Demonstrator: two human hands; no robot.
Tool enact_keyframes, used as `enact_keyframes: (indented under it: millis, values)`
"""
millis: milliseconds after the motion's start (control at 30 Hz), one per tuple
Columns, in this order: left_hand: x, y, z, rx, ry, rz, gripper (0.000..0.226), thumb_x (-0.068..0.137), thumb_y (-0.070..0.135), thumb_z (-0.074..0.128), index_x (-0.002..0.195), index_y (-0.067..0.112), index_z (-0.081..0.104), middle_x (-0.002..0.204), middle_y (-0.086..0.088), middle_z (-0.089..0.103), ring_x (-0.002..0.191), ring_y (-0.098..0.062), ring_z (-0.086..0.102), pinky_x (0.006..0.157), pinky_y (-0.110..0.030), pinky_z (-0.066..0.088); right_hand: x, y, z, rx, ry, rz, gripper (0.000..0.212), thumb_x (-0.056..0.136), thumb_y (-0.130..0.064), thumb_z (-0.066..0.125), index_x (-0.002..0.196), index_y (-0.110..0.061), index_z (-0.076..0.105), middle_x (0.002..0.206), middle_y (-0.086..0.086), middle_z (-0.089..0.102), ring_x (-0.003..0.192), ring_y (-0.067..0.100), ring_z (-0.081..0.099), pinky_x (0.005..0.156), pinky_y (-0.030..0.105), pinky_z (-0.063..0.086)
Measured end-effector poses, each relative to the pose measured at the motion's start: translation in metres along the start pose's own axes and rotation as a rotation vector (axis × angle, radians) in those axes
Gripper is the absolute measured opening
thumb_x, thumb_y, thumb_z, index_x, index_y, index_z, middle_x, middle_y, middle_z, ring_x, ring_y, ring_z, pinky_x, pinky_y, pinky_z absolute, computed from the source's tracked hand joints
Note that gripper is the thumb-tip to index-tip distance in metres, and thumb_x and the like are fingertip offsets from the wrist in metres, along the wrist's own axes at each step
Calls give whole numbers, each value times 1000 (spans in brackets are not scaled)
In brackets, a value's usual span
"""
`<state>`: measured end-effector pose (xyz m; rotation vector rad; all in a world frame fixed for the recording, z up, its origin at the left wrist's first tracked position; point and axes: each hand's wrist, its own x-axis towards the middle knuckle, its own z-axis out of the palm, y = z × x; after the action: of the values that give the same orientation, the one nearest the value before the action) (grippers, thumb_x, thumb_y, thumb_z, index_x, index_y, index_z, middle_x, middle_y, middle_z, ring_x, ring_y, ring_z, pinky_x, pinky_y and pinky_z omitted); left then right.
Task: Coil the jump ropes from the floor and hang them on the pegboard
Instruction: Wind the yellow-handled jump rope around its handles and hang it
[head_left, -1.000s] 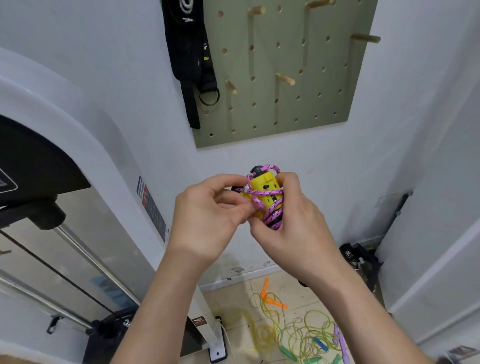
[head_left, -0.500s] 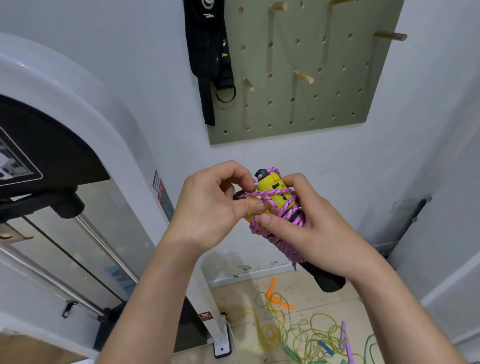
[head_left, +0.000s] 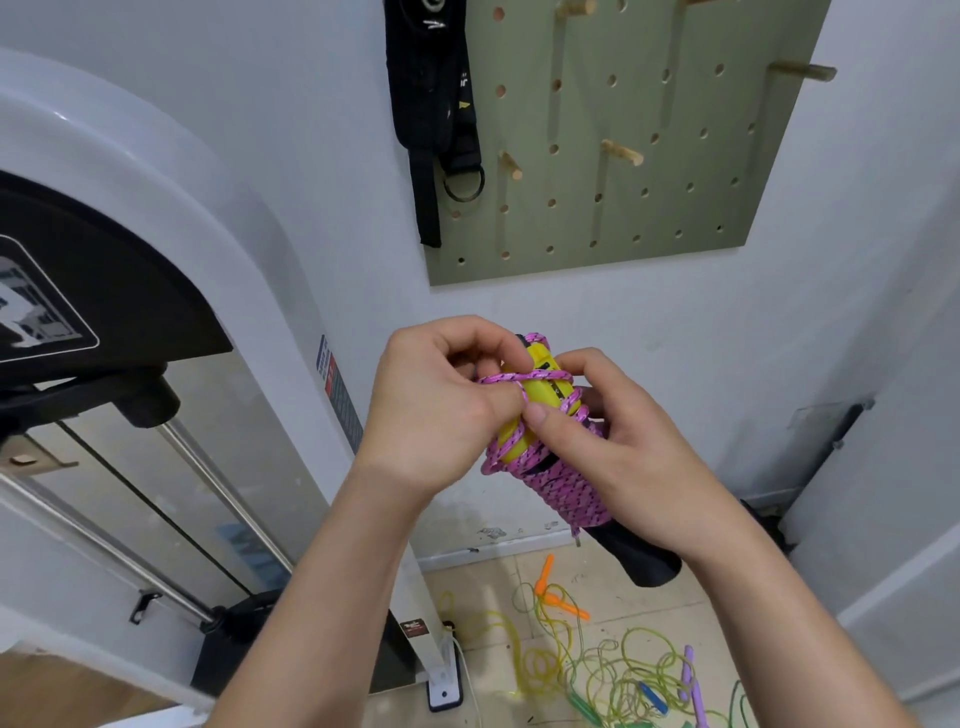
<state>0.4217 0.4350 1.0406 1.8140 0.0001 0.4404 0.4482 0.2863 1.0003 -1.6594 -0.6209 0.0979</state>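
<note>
A pink braided jump rope (head_left: 569, 488) is wound tightly round its yellow-and-black handles (head_left: 540, 392), held chest-high in front of the wall. My left hand (head_left: 441, 405) pinches a strand of the rope at the top of the bundle. My right hand (head_left: 623, 447) grips the bundle, thumb pressed on the yellow handle, and the black grip end (head_left: 647, 558) sticks out below it. The olive pegboard (head_left: 649, 208) with wooden pegs (head_left: 621, 151) hangs above. Tangled yellow and green jump ropes (head_left: 597, 670) with orange, blue and purple handles lie on the floor below.
Black straps with a ring (head_left: 441, 119) hang on the pegboard's left side. A white exercise machine (head_left: 171, 322) with steel rods fills the left. A white wall corner (head_left: 883, 519) stands at the right. A dark object (head_left: 763, 514) lies by the baseboard.
The bundle has tilted so its black end points down right. My left hand has drawn a pink strand across the yellow handle. The view shifted, bringing the pegboard further right.
</note>
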Motion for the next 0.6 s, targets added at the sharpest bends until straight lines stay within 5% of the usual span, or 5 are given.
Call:
enact_keyframes:
  millis: [100,267,333,433,600]
  values:
    - [-6,0,6,112,73,82,40,66,-13,62,66,26,70,51,14,54,48,-4,46,52,-18,41,-1,-3,6,-47,101,3,18,85,-41,65,98,-31,57,78,0,71,69,27,67,65,52,55]
    - [-11,3,-10,380,-61,214,37,76,-2,67,91,31,74,80,17,69,78,2,57,67,0,33,-3,-7,-3,-339,199,22,16,89,-38,60,96,-28,50,62,-19,64,50,1,56,45,13,36]
    - [-10,4,-16,423,-107,207,36,79,1,63,89,34,74,83,15,71,90,3,59,71,0,33,-6,-9,-2,-526,185,33,21,87,-47,55,98,-30,47,59,-12,62,54,4,55,47,20,34]
    - [-6,4,-19,421,-211,132,30,81,4,63,84,32,71,76,16,71,78,-1,64,69,-10,40,-8,-10,-1,-768,152,40,34,80,-58,44,99,-30,43,66,-7,60,65,16,56,55,35,41]
    - [-2,-3,-14,356,-250,53,15,81,6,72,83,21,70,70,7,73,69,-5,69,70,-24,56,-5,-12,-10,-965,97,21,40,83,-60,41,103,-25,40,69,-6,56,69,24,55,59,36,44]
